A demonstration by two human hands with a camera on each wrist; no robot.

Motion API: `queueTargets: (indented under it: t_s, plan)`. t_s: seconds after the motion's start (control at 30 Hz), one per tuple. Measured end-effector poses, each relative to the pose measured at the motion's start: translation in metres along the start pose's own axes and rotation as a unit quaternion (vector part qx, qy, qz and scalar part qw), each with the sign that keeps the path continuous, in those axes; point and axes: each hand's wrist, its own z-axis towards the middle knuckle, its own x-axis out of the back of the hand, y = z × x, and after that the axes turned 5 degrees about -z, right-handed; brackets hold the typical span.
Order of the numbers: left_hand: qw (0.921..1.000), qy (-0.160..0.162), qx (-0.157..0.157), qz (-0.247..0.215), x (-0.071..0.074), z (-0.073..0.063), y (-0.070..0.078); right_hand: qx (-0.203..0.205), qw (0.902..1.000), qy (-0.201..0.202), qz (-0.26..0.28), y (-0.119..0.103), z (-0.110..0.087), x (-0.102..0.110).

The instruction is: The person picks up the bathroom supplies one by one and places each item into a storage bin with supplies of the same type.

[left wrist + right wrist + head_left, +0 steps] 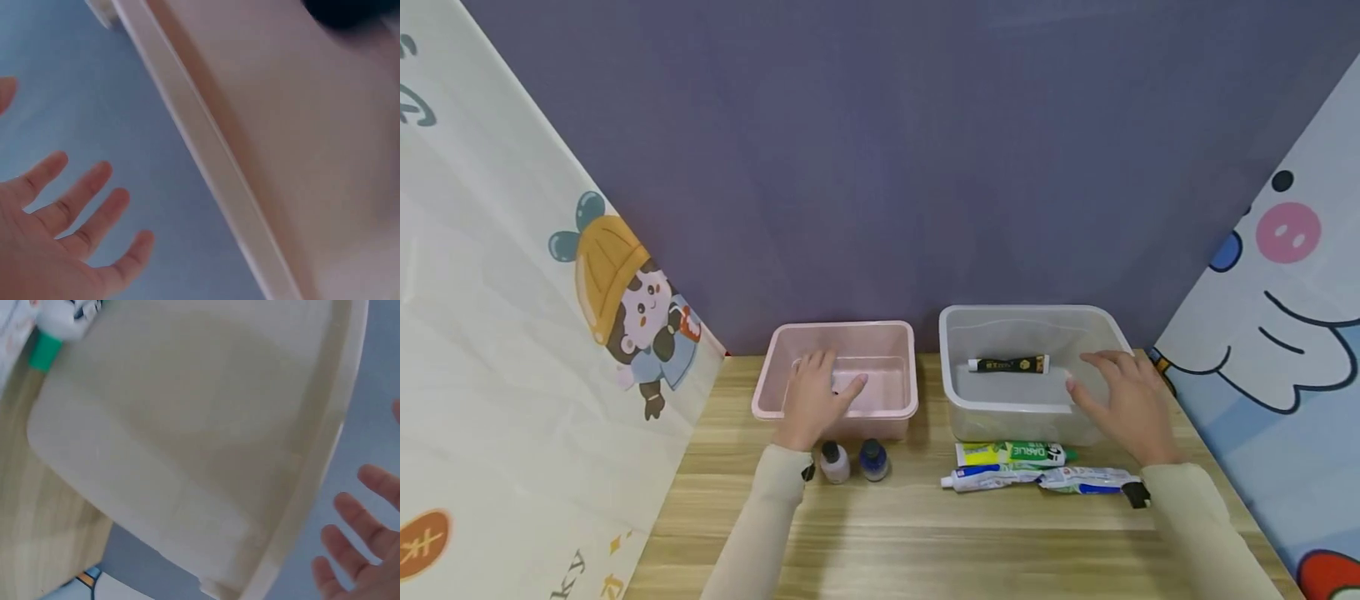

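My left hand [812,396] hovers over the left part of a pink plastic bin [891,413], fingers spread and nothing in its grasp. A small pale and dark thing behind its thumb is mostly hidden. Over the right side of a grey-white bin [1022,423], my right hand [1131,408] is also spread and holds nothing. Inside that bin lies a black toothpaste tube [1009,365] with a white cap. Both wrist views show loose, parted fingers beside the bin walls [206,137] [187,412].
In front of the pink bin stand a pale dark-capped bottle [837,467] and a dark blue bottle [873,461]. A green-yellow Darlie toothpaste tube [1011,453] and two white-blue tubes [988,477] [1086,480] lie before the grey-white bin. A grey-blue panel [850,167] rises behind.
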Motion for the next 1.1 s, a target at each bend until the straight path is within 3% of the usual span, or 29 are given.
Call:
queueTargets:
  t_s: [0.13,0.3,0.6,0.8,0.93,1.03,1.1]
  plan:
    - [0.9962,0.025,0.001,-0.084,-0.011,-0.002,0.018,0.012,0.9983,0.056,0.015,-0.007,-0.009,-0.008]
    - [0.9814,0.059,0.020,-0.181,-0.033,-0.008,0.038,-0.022,0.9934,0.109,0.030,-0.014,-0.025,-0.012]
    - [0.9546,0.098,0.027,-0.280,-0.064,-0.017,0.072,-0.057,0.9801,0.171,0.083,-0.017,-0.067,-0.029]
    - [0.9330,0.107,0.019,-0.343,-0.083,-0.019,0.094,-0.111,0.9814,0.137,0.076,-0.011,-0.091,-0.037]
    - [0.9161,0.097,0.033,-0.387,-0.096,-0.021,0.106,-0.127,0.9846,0.103,0.063,-0.003,-0.100,-0.043]
    - [0.9102,0.076,0.053,-0.404,-0.104,-0.023,0.114,-0.128,0.9883,0.064,0.053,0.005,-0.107,-0.045]
    - [0.9111,0.060,0.063,-0.403,-0.110,-0.023,0.118,-0.137,0.9892,0.026,0.046,0.010,-0.112,-0.044]
